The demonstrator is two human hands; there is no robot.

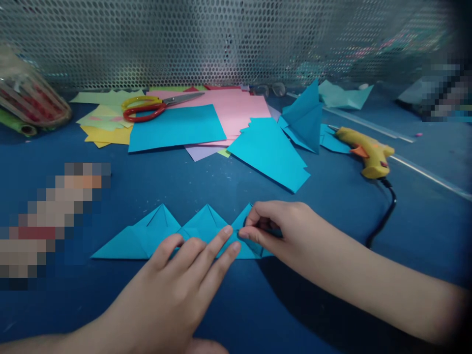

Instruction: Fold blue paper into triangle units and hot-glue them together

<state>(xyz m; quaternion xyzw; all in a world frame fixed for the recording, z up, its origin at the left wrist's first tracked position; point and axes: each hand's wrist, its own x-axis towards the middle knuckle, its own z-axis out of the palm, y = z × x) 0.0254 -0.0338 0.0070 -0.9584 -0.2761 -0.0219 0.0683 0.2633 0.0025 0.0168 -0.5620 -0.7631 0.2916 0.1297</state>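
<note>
A row of folded blue paper triangles (147, 236) lies on the dark blue table in front of me. My left hand (184, 275) rests on it with fingers stretched flat, pressing the middle of the paper down. My right hand (273, 228) is closed in a pinch on the right end of the same folded paper, thumb and fingertips meeting at a fold. The two hands nearly touch at the fingertips.
Further back lie blue paper pieces (269, 150), a blue sheet (177, 128), pink sheets (236, 110), yellow and green scraps (105, 123) and red-and-yellow scissors (147, 108). A yellow glue gun (368, 152) with a black cord lies at right. A perforated metal wall (221, 39) stands behind.
</note>
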